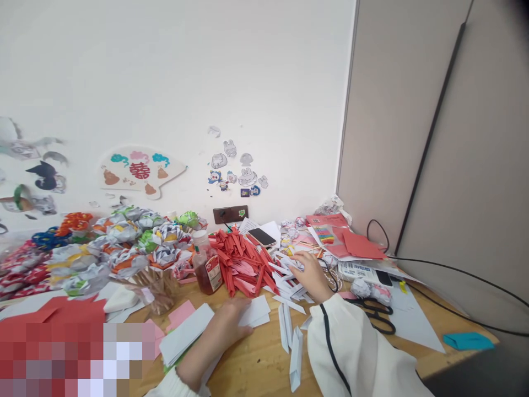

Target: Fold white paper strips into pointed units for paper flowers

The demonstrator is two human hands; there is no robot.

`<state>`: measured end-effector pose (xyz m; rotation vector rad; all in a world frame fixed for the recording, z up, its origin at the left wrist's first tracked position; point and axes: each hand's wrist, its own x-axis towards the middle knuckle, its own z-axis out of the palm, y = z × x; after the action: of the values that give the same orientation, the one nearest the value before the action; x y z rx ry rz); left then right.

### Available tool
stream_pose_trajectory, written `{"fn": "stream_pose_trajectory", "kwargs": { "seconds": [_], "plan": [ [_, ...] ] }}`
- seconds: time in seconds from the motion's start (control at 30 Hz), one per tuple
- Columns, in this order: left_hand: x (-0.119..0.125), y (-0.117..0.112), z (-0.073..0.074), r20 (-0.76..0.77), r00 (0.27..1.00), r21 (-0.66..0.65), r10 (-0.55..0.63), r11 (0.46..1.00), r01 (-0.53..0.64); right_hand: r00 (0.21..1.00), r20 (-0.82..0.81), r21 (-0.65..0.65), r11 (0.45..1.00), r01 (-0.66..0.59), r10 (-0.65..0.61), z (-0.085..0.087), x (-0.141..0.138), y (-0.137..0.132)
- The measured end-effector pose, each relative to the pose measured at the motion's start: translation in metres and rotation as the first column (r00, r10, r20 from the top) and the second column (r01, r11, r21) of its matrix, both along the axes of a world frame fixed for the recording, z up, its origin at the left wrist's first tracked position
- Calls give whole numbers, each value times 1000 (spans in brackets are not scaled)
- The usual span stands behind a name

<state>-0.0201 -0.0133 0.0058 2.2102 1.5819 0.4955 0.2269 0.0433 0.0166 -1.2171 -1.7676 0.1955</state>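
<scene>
My left hand [233, 318] rests low over the table, fingers and thumb apart, touching small white paper sheets [259, 311]. Beside its wrist lies a stack of white paper rectangles [187, 332], with pink and green paper under and behind it. My right hand [311, 274] reaches into a heap of folded white paper strips [289, 286], its thumb and forefinger spread at the heap's upper part. Its other fingers are partly hidden. Several more folded strips [296, 358] lie loose in front. A large pile of folded red paper strips [243, 262] sits between and behind the hands.
A bottle of red-brown liquid [209, 273] and a bundle of wooden sticks [159, 289] stand left. Folded paper balls [124, 237] crowd the back left. A phone [262, 237] lies behind the red pile. Black-handled scissors [376, 314] and a blue packet [468, 341] lie right.
</scene>
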Motion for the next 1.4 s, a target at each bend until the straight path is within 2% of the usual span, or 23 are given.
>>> {"fn": "stream_pose_trajectory", "kwargs": {
  "seconds": [0.03,0.07,0.13,0.2,0.23,0.27,0.37,0.63,0.7,0.77,0.83,0.9,1.0,1.1,1.13,1.17,1.2,1.23,1.27,1.3,1.33,1.37,1.4],
  "plan": [
    [0,0,0,-20,1000,7,-14,1000,14,990,18,-31,990,-138,139,6,1,-6],
    [1,0,-1,-35,999,14,-24,1000,24,950,52,-76,950,-303,307,12,3,-12],
    [1,1,-3,-59,998,30,-28,999,30,755,179,-206,774,-599,631,22,7,-27],
    [0,3,-6,-66,998,48,-22,999,25,521,313,-341,606,-719,794,25,9,-41],
    [-1,3,-7,-62,998,53,-21,998,24,453,366,-384,575,-723,813,23,9,-47],
    [-1,4,-8,-53,998,56,-20,998,23,425,411,-404,579,-709,807,20,7,-52],
    [-2,4,-10,-39,999,49,-4,999,6,429,518,-380,649,-660,740,6,-1,-58],
    [-3,4,-12,-53,999,79,-1,997,5,408,748,-161,740,-653,523,-16,-23,-42],
    [-3,6,-13,-58,998,73,-7,997,11,484,726,-119,783,-611,488,-16,-24,-37],
    [-2,7,-12,-71,997,63,5,998,-1,630,648,-67,856,-513,429,-14,-22,-29],
    [0,6,-10,-85,996,54,21,998,-16,786,534,-24,935,-355,312,-7,-19,-17],
    [0,5,-8,-92,996,50,18,999,-13,884,434,-19,983,-183,173,3,-17,-3],
    [0,2,-6,-102,995,53,-6,999,12,904,414,-82,993,-81,108,21,-13,15],
    [0,1,-3,-126,992,44,13,999,-7,867,463,-114,982,-149,185,39,-10,9],
    [1,1,-3,-134,991,40,13,999,-7,835,482,-131,964,-231,266,43,-9,1],
    [1,0,-2,-141,990,40,13,999,-8,775,497,-168,919,-357,392,46,-8,-10],
    [1,0,-2,-145,989,46,14,999,-7,650,505,-246,817,-522,568,47,-6,-23],
    [1,-1,-2,-145,989,56,16,998,-8,478,495,-337,667,-664,726,46,-5,-36],
    [1,-1,-2,-141,990,71,19,997,-9,339,469,-395,536,-746,816,42,-4,-49],
    [1,-1,-3,-136,990,83,28,996,-16,240,436,-441,438,-783,868,35,-2,-60],
    [1,-2,-4,-132,991,92,39,995,-27,211,410,-457,400,-794,888,26,-2,-69],
    [1,-2,-4,-130,990,96,46,995,-33,239,398,-452,416,-789,886,15,-1,-76],
    [1,-3,-5,-130,990,98,48,995,-35,305,396,-434,469,-769,866,3,-1,-80]
  ]
}}
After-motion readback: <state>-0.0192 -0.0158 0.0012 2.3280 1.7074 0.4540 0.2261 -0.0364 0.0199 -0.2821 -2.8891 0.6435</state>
